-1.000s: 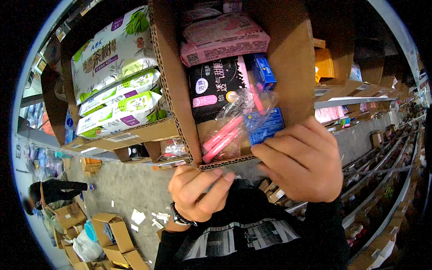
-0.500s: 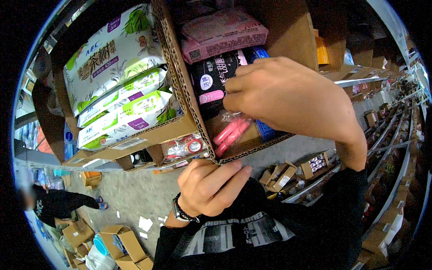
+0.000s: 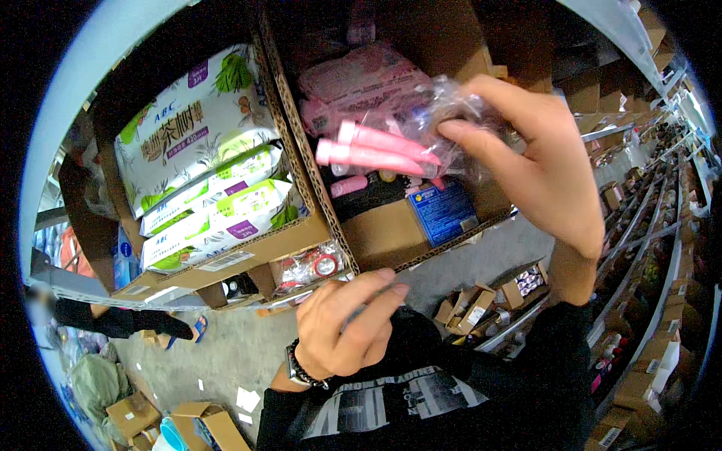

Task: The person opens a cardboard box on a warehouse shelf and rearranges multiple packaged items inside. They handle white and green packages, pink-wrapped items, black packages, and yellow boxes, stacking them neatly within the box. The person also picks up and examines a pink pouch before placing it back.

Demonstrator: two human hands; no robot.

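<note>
now your right hand (image 3: 538, 154) holds the crinkly clear plastic bag (image 3: 429, 137) above the corrugated cardboard box (image 3: 380, 240) it lay in half a second ago, thumb and fingers pinching its bunched end, two smooth pink tubes (image 3: 380, 159) inside. your left hand (image 3: 342, 331) curls near the front edge, though i cannot tell whether it grips. one flat blue carton (image 3: 444, 214) lies below; three glossy white packs (image 3: 199, 135) sit left.

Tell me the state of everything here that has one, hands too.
Right hand: pinching the bag
Bag: clear, crumpled, raised
Pink tubes: inside the bag
Left hand: half curled, by the carton's near corner
Carton: open
Blue box: lying in the carton
White packs: apparently sealed
</note>
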